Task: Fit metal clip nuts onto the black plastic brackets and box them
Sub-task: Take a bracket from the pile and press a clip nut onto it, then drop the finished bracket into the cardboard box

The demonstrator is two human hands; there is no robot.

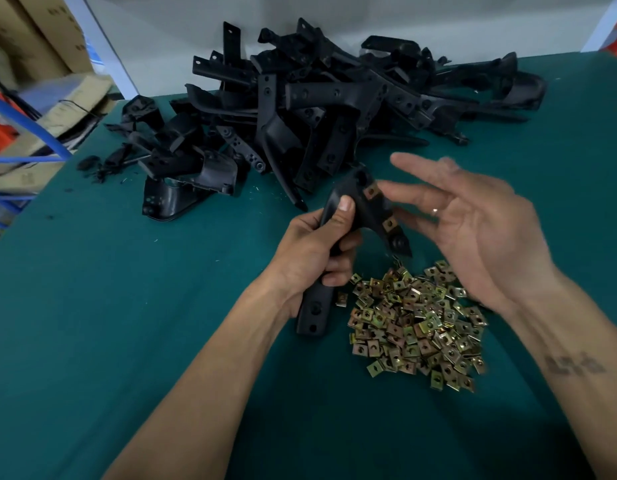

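Green cloth covers the surface [92,306], w/ a white wall behind it at the far edge; cardboard boxes [40,32] and a blue rack frame [30,133] sit off to the left, blurred. Big loose pile of black plastic brackets [317,109] lies at the back centre of the surface, parts tangled over each other, some standing up against the wall; small black scraps lie just left of it. Heap of brass-coloured metal clip nuts [418,323] sits nearer, right of centre, spread flat on the cloth. Left hand [317,251] grips one bracket [348,209] round its stem, thumb pressed on the upper part, fingers curled underneath; bracket's lower end [312,313] w/ two holes sticks out below the hand, above the cloth beside the nut heap; can't tell if it touches. Two clip nuts already sit on the bracket's right-hand edge, one near the top [372,192], one lower [390,223]. Right hand [473,230] is open, fingers spread and relaxed, palm facing left, holding nothing; it hovers just right of the held bracket and above the nut heap, slightly motion-blurred; ring [434,212] on one finger; dark mark [574,365] on the right forearm.
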